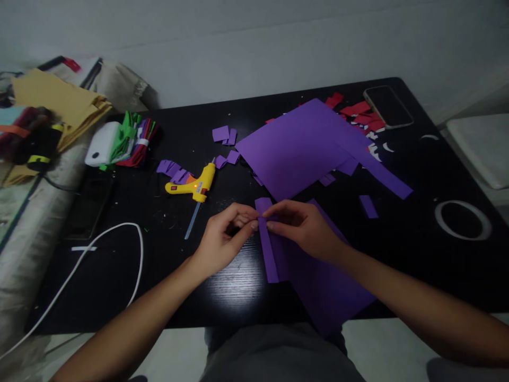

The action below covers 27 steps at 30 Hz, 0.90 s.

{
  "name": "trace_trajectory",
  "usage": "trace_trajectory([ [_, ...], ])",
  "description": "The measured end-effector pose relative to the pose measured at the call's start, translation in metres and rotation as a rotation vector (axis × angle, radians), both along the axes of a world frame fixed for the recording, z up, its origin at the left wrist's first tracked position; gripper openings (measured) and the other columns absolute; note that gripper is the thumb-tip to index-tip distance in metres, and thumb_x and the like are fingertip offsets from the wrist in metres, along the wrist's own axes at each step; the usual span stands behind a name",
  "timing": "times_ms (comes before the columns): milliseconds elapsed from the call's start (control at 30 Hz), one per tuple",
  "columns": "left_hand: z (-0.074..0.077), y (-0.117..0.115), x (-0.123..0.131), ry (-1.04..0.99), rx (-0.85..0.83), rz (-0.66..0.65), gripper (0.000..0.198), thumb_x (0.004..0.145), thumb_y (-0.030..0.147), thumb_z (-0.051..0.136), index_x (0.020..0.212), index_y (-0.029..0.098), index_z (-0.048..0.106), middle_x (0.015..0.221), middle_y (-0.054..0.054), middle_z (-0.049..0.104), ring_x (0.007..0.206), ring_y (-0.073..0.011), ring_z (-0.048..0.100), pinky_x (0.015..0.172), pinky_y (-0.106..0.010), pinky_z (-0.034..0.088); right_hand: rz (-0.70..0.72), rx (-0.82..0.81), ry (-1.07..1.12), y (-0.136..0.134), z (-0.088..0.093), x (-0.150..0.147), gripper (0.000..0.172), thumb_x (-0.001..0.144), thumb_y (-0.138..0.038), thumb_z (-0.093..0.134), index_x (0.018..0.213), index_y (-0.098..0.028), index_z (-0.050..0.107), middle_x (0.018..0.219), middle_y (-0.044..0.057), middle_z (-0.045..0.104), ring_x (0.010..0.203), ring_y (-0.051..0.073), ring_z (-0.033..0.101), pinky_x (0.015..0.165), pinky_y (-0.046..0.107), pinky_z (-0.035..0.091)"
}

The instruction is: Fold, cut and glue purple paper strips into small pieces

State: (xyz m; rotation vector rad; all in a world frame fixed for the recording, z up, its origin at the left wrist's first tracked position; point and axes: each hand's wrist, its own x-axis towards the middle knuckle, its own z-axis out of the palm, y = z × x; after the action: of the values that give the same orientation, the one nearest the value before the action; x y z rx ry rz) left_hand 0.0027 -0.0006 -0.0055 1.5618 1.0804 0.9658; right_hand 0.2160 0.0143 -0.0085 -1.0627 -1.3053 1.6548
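A narrow purple paper strip (268,257), which looks folded lengthwise, is pinched near its upper part between both hands. My left hand (226,233) grips its left edge with thumb and fingers. From the other side, my right hand (298,225) pinches the same strip, the fingertips of the two hands almost meeting. Under my right forearm lies a purple paper sheet (318,286) that hangs over the table's front edge. Another large purple sheet (294,146) rests just beyond the hands. A yellow hot glue gun (194,184) with a clear glue stick lies left of my left hand.
Small purple pieces (221,133) and red scraps (358,110) are scattered at the back. A phone (388,106) and a tape roll (462,219) lie on the right. On the left are a white cable (140,249), bundled coloured strips (137,140) and brown paper (59,103).
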Motion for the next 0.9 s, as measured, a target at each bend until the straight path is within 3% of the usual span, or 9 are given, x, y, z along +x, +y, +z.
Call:
trace_trajectory([
  [200, 0.002, -0.001, -0.003, 0.140, 0.171, -0.048, 0.010, 0.098, 0.017, 0.065, 0.108, 0.018, 0.068, 0.093, -0.004, 0.071, 0.081, -0.0127, 0.067, 0.076, -0.026, 0.057, -0.005, -0.009, -0.018, 0.001, 0.004, 0.000, 0.017, 0.081, -0.036, 0.085, 0.091, -0.023, 0.079, 0.091, 0.002, 0.080, 0.091, 0.019, 0.074, 0.089, 0.036, 0.058],
  [333, 0.007, 0.000, -0.006, 0.238, 0.398, -0.122, 0.024, 0.093, 0.008, 0.064, 0.115, 0.019, 0.066, 0.101, -0.006, 0.067, 0.087, -0.0149, 0.065, 0.079, -0.029, 0.057, -0.020, -0.010, -0.015, 0.001, 0.003, -0.001, 0.020, 0.080, -0.040, 0.086, 0.090, -0.024, 0.079, 0.090, 0.001, 0.079, 0.089, 0.019, 0.074, 0.089, 0.036, 0.058],
  [467, 0.010, 0.000, -0.007, 0.324, 0.518, -0.208, 0.035, 0.091, 0.008, 0.061, 0.123, 0.022, 0.067, 0.108, -0.008, 0.062, 0.094, -0.0177, 0.066, 0.080, -0.031, 0.059, -0.016, -0.018, -0.031, 0.001, 0.002, -0.002, 0.022, 0.080, -0.042, 0.085, 0.090, -0.023, 0.078, 0.090, 0.002, 0.079, 0.088, 0.019, 0.073, 0.087, 0.036, 0.059],
  [700, 0.008, -0.001, -0.011, 0.460, 0.596, -0.241, 0.031, 0.097, 0.011, 0.055, 0.123, 0.022, 0.068, 0.103, -0.007, 0.061, 0.093, -0.0173, 0.067, 0.079, -0.029, 0.059, 0.004, -0.019, -0.014, 0.000, 0.001, -0.002, 0.018, 0.081, -0.038, 0.083, 0.089, -0.023, 0.077, 0.090, 0.002, 0.078, 0.088, 0.019, 0.073, 0.088, 0.035, 0.058],
  [900, 0.008, 0.001, -0.014, 0.441, 0.573, -0.228, 0.021, 0.101, 0.017, 0.058, 0.120, 0.021, 0.065, 0.104, -0.008, 0.069, 0.094, -0.0180, 0.070, 0.082, -0.030, 0.059, 0.012, -0.004, -0.027, -0.002, 0.002, -0.001, 0.019, 0.081, -0.038, 0.083, 0.090, -0.023, 0.077, 0.090, 0.002, 0.077, 0.088, 0.020, 0.073, 0.087, 0.035, 0.058],
])
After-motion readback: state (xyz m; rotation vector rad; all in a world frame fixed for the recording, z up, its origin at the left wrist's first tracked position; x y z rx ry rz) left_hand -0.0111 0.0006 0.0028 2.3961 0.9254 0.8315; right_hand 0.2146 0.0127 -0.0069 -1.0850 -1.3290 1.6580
